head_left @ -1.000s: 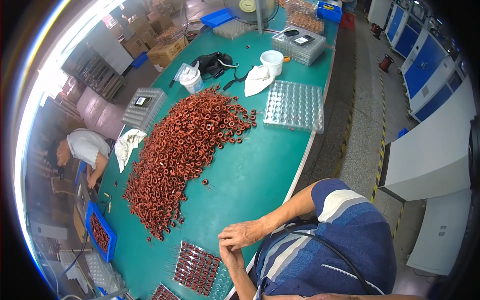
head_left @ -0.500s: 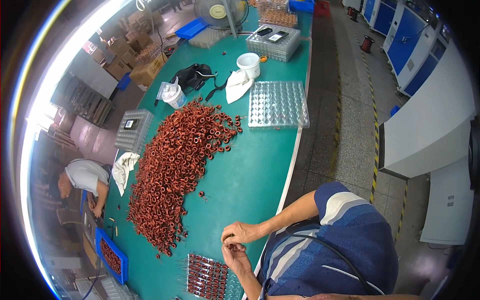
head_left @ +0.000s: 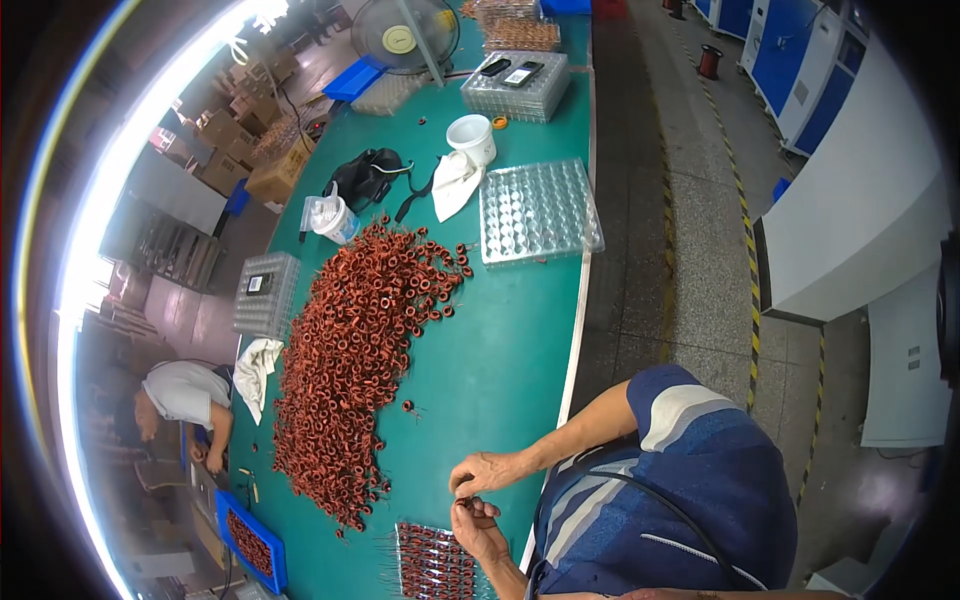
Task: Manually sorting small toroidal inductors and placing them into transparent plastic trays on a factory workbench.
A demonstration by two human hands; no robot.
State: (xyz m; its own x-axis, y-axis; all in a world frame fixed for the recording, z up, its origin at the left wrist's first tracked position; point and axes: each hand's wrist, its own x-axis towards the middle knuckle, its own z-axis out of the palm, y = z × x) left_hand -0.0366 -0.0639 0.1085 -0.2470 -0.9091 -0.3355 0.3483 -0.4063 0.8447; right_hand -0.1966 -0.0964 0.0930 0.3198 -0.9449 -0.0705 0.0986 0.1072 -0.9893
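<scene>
Near the front edge of the table, my left hand (head_left: 480, 528) pinches a small red ring coil (head_left: 465, 502) between thumb and fingers. My right hand (head_left: 488, 472) is closed just above, its fingertips bent down onto the same coil; whether they grip the ring or its wire leads is too small to tell. Beside my left hand lies a clear plastic tray (head_left: 432, 560) with rows of red coils, their leads sticking out to the left. Farther left a large heap of red ring coils (head_left: 345, 370) spreads over the green table (head_left: 480, 350). One loose coil (head_left: 408, 406) lies apart from it.
A clear moulded tray (head_left: 535, 212), a white cloth (head_left: 457, 185), white tubs (head_left: 471, 140) and a black bag (head_left: 368, 178) stand beyond the heap. A blue bin (head_left: 250, 545) of coils is at lower left, near a co-worker (head_left: 190, 400). A fan (head_left: 405, 35) stands at the far end.
The view has shifted slightly, so the table and heap sit a little differently in the picture. My hands stay together, with the right fingers still bent over the left fingertips.
</scene>
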